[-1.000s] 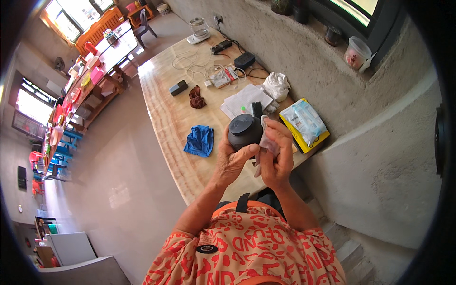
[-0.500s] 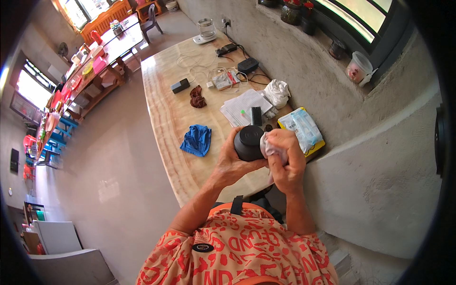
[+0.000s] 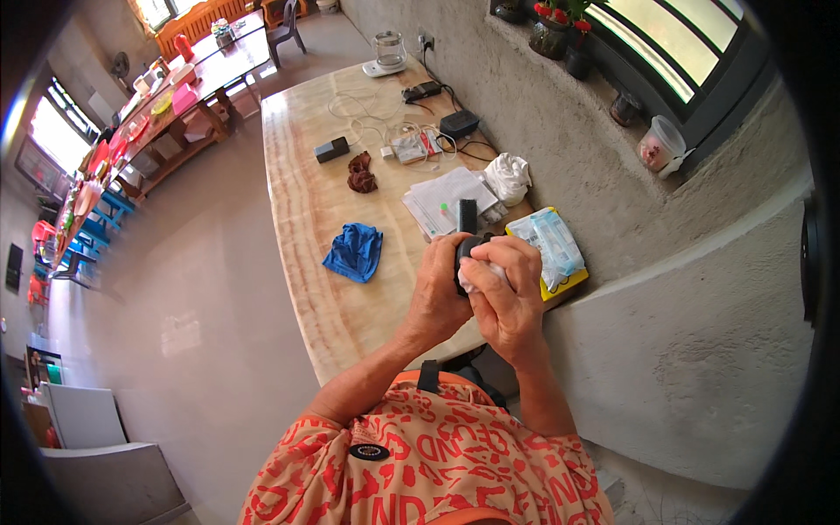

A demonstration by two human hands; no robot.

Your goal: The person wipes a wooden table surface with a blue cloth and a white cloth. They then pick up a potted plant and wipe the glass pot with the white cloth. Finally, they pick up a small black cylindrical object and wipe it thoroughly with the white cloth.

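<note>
My left hand [image 3: 439, 287] grips a black rounded container [image 3: 465, 248] over the near part of the table. Its far end and most of its body are hidden behind my fingers. In my right hand [image 3: 514, 302] a white cloth [image 3: 478, 277] is bunched up and pressed against the container's side. A crumpled blue cloth [image 3: 353, 252] lies on the table to the left of my hands. Just beyond them, a dark block-shaped brush or sponge [image 3: 466, 214] rests by some papers [image 3: 437, 197].
A yellow pack with pale blue packets [image 3: 553, 254] sits at the table's right edge, near a white bundled cloth [image 3: 507, 178]. Farther back are a brown cloth [image 3: 361, 172], a dark box [image 3: 332, 150], cables, an adapter [image 3: 458, 123] and a glass kettle [image 3: 388, 54]. A grey wall borders the right.
The black container has turned, so its round flat end no longer faces up at me. My right hand has moved with the cloth onto its near side, closer to my left hand.
</note>
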